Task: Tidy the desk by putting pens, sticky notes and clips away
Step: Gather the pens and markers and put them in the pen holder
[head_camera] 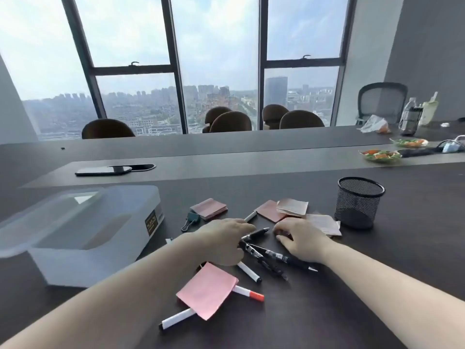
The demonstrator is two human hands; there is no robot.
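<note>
With the left hand [221,241] curled over the crossed black pens [264,253] mid-desk and the right hand [302,241] flat and loose beside them, a hasty scoop risks rolling one away, well short of the mesh cup [358,202].

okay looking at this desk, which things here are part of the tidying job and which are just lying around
Part of the job:
pens, markers, pink sticky pads, binder clip, mesh cup, plastic bin.

Just lying about:
phone, salad plates, water bottles, crumpled bag, chairs.
</note>
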